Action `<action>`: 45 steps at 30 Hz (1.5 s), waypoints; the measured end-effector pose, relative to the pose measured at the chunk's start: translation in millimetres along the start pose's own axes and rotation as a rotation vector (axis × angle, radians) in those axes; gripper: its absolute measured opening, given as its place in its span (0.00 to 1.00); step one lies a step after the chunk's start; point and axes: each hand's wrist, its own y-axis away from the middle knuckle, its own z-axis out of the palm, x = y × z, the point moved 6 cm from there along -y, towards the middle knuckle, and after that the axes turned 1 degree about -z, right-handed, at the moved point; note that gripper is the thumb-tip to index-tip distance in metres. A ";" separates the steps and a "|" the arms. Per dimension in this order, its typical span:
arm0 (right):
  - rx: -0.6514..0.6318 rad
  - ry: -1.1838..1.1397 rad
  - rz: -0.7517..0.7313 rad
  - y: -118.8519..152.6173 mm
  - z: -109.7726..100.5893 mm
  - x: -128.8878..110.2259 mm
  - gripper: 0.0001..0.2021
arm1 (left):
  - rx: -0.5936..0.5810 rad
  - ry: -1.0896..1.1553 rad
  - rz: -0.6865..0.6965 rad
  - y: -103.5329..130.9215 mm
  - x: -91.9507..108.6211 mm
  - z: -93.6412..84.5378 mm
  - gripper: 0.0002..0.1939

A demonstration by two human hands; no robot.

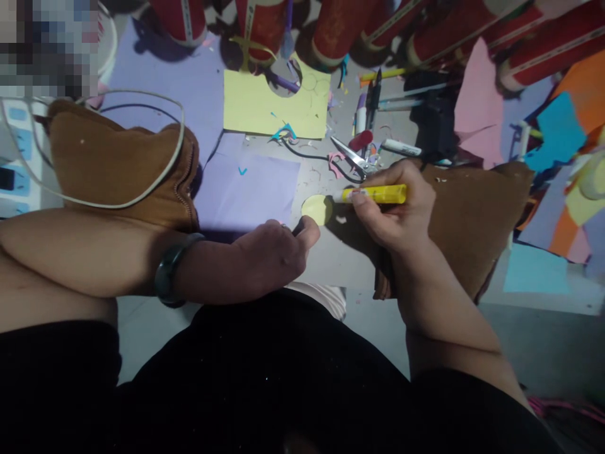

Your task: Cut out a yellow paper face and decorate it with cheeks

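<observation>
A small yellow paper circle (317, 209) lies on the table in front of me. My left hand (278, 252), with a dark bangle at its wrist, has curled fingers pressing the circle's lower edge. Pinched in my right hand (399, 205) is a yellow marker (380, 193), its pale end pointing left, close to the circle's right edge. Whether that end touches the paper I cannot tell. Scissors (350, 154) with dark handles lie just beyond the marker. A lilac paper sheet (250, 189) with a small blue V-shaped scrap is left of the circle.
Brown cushions (123, 164) flank the work area, a white cable (155, 195) crossing the left one. Yellow paper (269, 104) with a cut-out lies behind, near pens and scraps. Several red cans (338, 31) line the back. Coloured paper (536, 268) and a power strip (19, 157) sit at the sides.
</observation>
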 end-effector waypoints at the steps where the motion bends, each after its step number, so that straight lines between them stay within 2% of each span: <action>1: 0.031 -0.026 0.019 -0.5 -2.1 1.1 0.10 | -0.004 -0.014 0.005 -0.1 0.0 -0.7 0.24; 5: 0.050 -0.073 0.020 -0.5 -4.6 -0.4 0.10 | 0.000 -0.028 0.012 -1.6 -1.9 -1.6 0.27; 11: -0.115 -0.033 0.012 5.5 6.1 0.0 0.10 | 0.072 0.042 -0.006 -2.8 -4.6 -0.1 0.26; 17: -0.027 0.023 0.049 3.4 -0.1 0.3 0.08 | 0.048 0.064 -0.042 -1.8 -4.8 -1.7 0.27; 19: -0.033 0.012 0.063 2.8 -0.7 0.6 0.08 | 0.025 0.083 -0.041 -1.4 -4.0 -1.4 0.27; 24: -0.115 -0.046 -0.016 1.8 3.5 -7.9 0.07 | -0.030 0.078 -0.019 -0.7 -2.5 -0.3 0.29; 27: -0.149 -0.052 -0.074 2.4 5.9 -13.3 0.09 | -0.017 0.093 -0.014 -0.8 -2.7 -1.9 0.29; 32: -0.277 0.074 -0.120 6.6 15.9 -13.3 0.10 | -0.012 0.117 -0.029 -1.3 -3.8 -1.2 0.30; 37: -0.170 0.177 -0.236 5.0 13.5 -18.4 0.08 | 0.017 0.057 -0.018 -1.5 -2.6 -0.2 0.29; 42: 0.007 0.019 -0.123 2.9 1.3 -11.7 0.09 | 0.042 0.024 -0.023 -1.7 -2.3 -1.5 0.29; 45: 0.012 -0.028 -0.124 4.7 0.9 -10.5 0.10 | 0.041 0.060 -0.030 -1.7 -3.1 -1.6 0.30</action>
